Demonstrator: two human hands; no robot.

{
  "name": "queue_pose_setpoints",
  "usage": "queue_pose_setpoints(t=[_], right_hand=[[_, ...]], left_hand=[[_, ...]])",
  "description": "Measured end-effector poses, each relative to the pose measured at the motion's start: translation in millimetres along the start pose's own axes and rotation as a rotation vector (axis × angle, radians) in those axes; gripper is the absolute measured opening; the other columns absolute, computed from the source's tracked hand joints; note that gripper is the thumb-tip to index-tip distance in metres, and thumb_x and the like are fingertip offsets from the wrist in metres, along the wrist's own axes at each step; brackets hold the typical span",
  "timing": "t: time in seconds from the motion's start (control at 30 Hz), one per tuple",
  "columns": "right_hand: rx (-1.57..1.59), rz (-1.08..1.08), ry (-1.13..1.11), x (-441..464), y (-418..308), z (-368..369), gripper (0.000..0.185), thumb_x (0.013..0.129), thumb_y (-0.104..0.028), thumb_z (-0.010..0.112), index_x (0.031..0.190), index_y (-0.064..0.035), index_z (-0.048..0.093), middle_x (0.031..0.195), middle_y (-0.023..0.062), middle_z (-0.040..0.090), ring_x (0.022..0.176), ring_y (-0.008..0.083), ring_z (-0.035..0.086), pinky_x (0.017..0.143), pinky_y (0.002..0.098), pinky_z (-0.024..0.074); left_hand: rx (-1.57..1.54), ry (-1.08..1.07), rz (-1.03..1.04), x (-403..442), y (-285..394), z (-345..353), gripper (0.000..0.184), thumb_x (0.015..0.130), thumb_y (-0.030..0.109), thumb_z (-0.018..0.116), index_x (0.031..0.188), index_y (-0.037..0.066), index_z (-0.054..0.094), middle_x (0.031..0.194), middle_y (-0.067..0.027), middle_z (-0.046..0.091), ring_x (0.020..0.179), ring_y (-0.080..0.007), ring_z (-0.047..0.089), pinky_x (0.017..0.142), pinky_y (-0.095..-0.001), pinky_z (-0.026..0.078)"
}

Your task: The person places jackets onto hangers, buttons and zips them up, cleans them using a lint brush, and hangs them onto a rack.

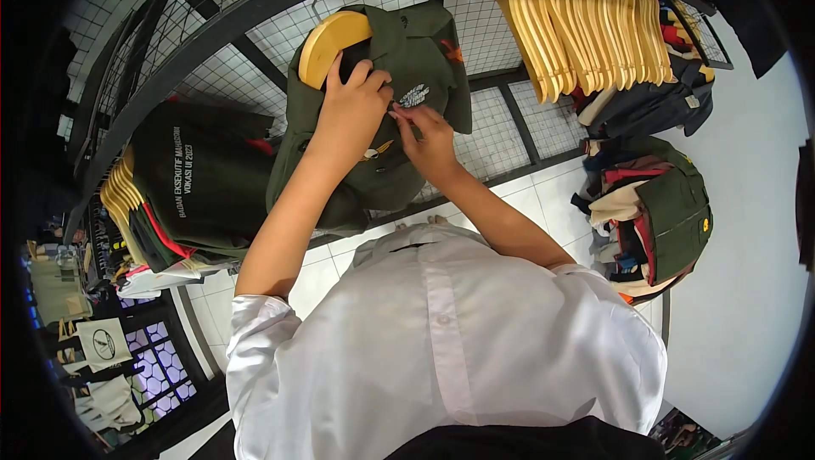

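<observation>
A dark green shirt with a collar, white lettering and a small embroidered emblem hangs on a wooden hanger, whose metal hook goes up to the black rail. My left hand is over the shirt's front opening, just below the hanger, with bent fingers gripping the cloth. Close beside it, my right hand pinches the front edge near the white lettering, thumb and fingertips together. Whether a button lies between those fingertips is too small to tell.
Many bare wooden hangers hang along the black rail at right. More dark green garments hang at left. A heaped pile of clothes stands on the right, near the white wall. Wire mesh backs the rack.
</observation>
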State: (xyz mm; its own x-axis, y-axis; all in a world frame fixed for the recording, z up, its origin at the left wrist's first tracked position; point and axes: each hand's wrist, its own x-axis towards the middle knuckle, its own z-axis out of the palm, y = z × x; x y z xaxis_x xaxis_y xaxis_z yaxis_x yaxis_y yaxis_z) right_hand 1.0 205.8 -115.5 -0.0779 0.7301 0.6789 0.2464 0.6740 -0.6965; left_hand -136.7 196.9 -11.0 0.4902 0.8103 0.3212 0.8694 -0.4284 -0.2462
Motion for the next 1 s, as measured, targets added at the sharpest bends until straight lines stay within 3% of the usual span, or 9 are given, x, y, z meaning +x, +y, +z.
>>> queue_pose_setpoints(t=[0.13,0.3,0.7,0.8,0.9,1.0], right_hand=[[0.068,0.045,0.022,-3,0,1,0.014,0.079,0.006,0.062,0.092,0.0031,0.060,0.085,0.0159,0.062,0.076,0.0303,0.063,0.064,0.0342,0.0513],[0.024,0.066,-0.001,-1,-1,-1,0.012,0.079,0.006,0.062,0.090,0.0034,0.058,0.083,0.0165,0.060,0.075,0.0303,0.062,0.063,0.0340,0.0509],[-0.007,0.172,0.078,6,-4,-5,0.012,0.077,0.004,0.064,0.087,0.0015,0.057,0.071,0.0118,0.058,0.063,0.0191,0.061,0.058,0.0283,0.0488],[0.077,0.348,-0.158,3,1,-7,0.023,0.078,0.005,0.061,0.098,-0.0005,0.054,0.072,0.0091,0.057,0.066,0.0145,0.059,0.062,0.0279,0.0483],[0.268,0.243,-0.073,5,7,-9,0.030,0.078,0.005,0.059,0.105,-0.0016,0.051,0.076,0.0073,0.056,0.067,0.0143,0.057,0.062,0.0271,0.0470],[0.352,0.213,0.060,16,18,-16,0.035,0.078,0.006,0.057,0.111,-0.0030,0.049,0.079,0.0041,0.055,0.071,0.0121,0.055,0.064,0.0257,0.0458]], left_hand=[[-0.062,0.024,-0.011,-3,4,-3,0.017,0.074,0.012,0.066,0.091,0.008,0.068,0.110,0.0009,0.057,0.114,-0.0218,0.046,0.108,-0.0543,0.022],[-0.120,0.122,-0.031,-6,10,0,0.014,0.074,0.007,0.062,0.087,0.004,0.068,0.107,-0.0023,0.058,0.112,-0.0236,0.047,0.108,-0.0550,0.023],[-0.068,0.171,-0.043,-13,27,8,0.017,0.074,0.008,0.061,0.091,0.005,0.065,0.109,-0.0021,0.058,0.116,-0.0219,0.046,0.109,-0.0561,0.021],[-0.060,0.183,-0.065,-20,28,9,0.020,0.074,0.010,0.061,0.094,0.007,0.064,0.112,-0.0011,0.056,0.118,-0.0217,0.045,0.109,-0.0562,0.021],[-0.056,0.185,-0.108,-31,29,8,0.024,0.074,0.013,0.063,0.098,0.008,0.063,0.117,0.0002,0.055,0.120,-0.0217,0.044,0.108,-0.0562,0.020],[-0.066,0.434,-0.118,-62,28,-1,0.035,0.073,0.019,0.069,0.106,0.010,0.062,0.123,-0.0024,0.051,0.123,-0.0222,0.041,0.108,-0.0548,0.020]])
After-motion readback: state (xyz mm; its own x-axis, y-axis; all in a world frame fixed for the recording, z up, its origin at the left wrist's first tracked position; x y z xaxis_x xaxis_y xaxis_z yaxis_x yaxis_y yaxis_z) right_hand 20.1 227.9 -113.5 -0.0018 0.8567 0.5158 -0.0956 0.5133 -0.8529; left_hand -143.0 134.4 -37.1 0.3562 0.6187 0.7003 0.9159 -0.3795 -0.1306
